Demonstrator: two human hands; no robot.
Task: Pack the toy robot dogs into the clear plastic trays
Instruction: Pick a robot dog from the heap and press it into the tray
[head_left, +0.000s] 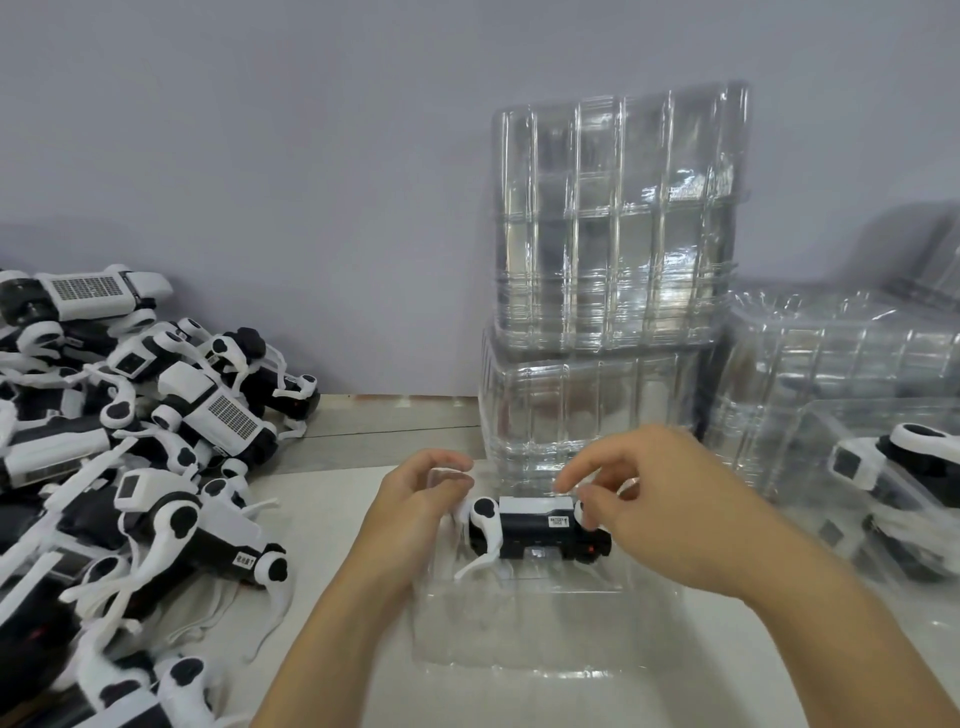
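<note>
A black and white toy robot dog (535, 527) lies on its side in the far part of a clear plastic tray (524, 629) in front of me. My left hand (415, 514) has its fingers curled around the dog's left end, near a white leg. At the dog's right end, my right hand (660, 504) pinches it with bent fingers. A heap of several more toy robot dogs (130, 457) lies on the table at the left.
Stacks of empty clear trays (613, 270) stand against the grey wall behind the open tray. At the right sit more trays (841, 364), and a packed one holds a dog (893, 467). The white table top (332, 499) shows between the heap and the tray.
</note>
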